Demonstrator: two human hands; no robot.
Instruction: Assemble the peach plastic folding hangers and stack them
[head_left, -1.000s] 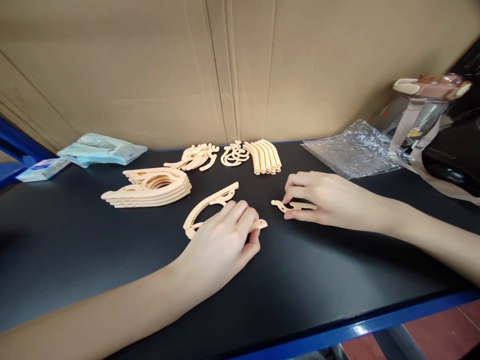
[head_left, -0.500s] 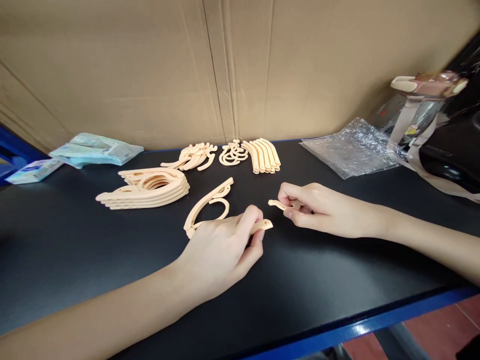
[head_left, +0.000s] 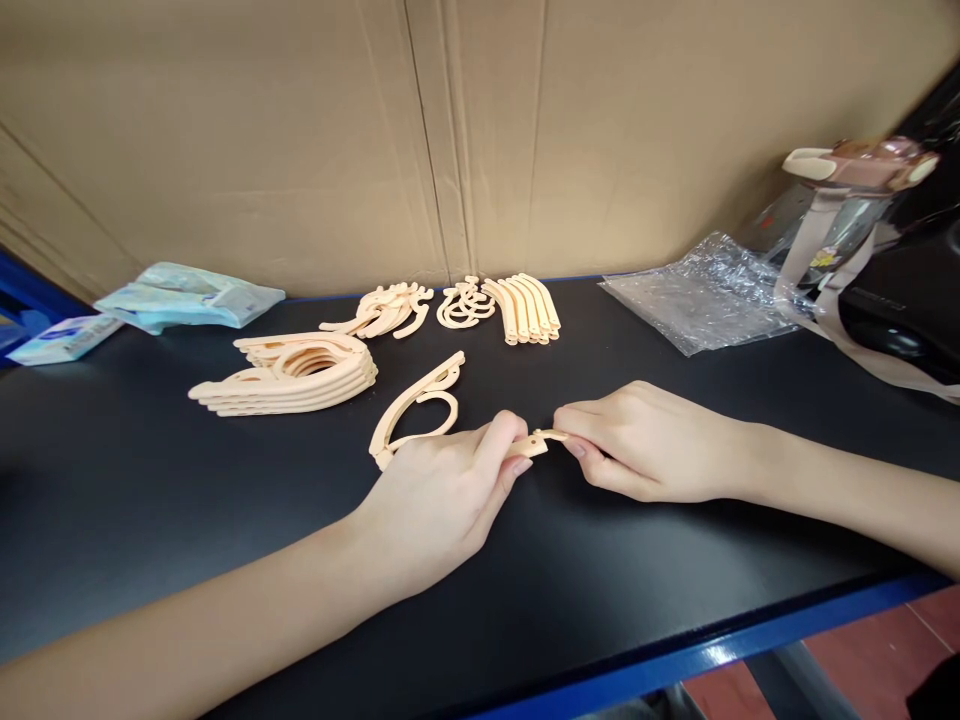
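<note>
A beige plastic folding hanger (head_left: 399, 408) with a curved hook lies partly under my left hand (head_left: 457, 480). The fingers of that hand are closed around one of its arms, whose holed end (head_left: 534, 445) sticks out to the right. My right hand (head_left: 645, 440) pinches a small beige hanger piece (head_left: 553, 435), mostly covered by the fingers. The tip of this piece meets the holed end; whether it sits inside cannot be seen. Behind my left hand lies a stack of folded beige hangers (head_left: 292, 378).
Along the back of the black table (head_left: 225, 490) lie loose beige arm pieces (head_left: 386, 308), hooks (head_left: 465, 303) and a row of curved arms (head_left: 523, 310). Tissue packs (head_left: 187, 297) are at the left. A clear plastic bag (head_left: 686, 295) and a strapped bottle (head_left: 840, 215) stand at the right.
My right hand has moved left and slightly down, bringing the small piece from a gap away up to the hanger arm's end. My left hand has stayed nearly still.
</note>
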